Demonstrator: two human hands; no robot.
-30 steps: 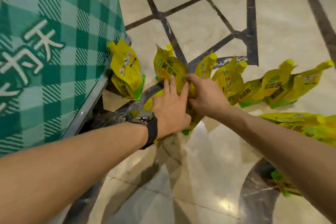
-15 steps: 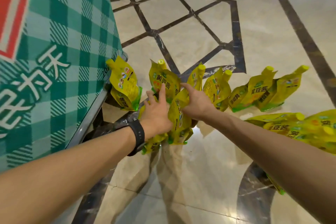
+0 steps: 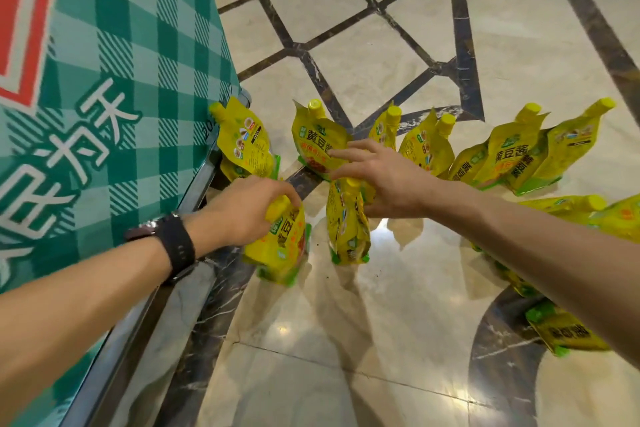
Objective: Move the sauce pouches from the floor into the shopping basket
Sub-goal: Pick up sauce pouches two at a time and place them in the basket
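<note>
Yellow sauce pouches [image 3: 502, 156] on marble floor [image 3: 381, 322], left hand [image 3: 242, 208] pinching near pouch [image 3: 280, 246] by its top, right hand [image 3: 388, 177] fingers [image 3: 349, 152] spread above centre pouch [image 3: 348, 229].

- The left hand [image 3: 242, 208] covers the spout of the gripped pouch [image 3: 280, 246].
- Whether the right hand [image 3: 381, 180] grips the middle pouch [image 3: 346, 225] cannot be told.
- The right forearm [image 3: 519, 236] hides parts of the near-right pouches [image 3: 568, 333].
- The checked cloth [image 3: 121, 62] runs off the left edge.
</note>
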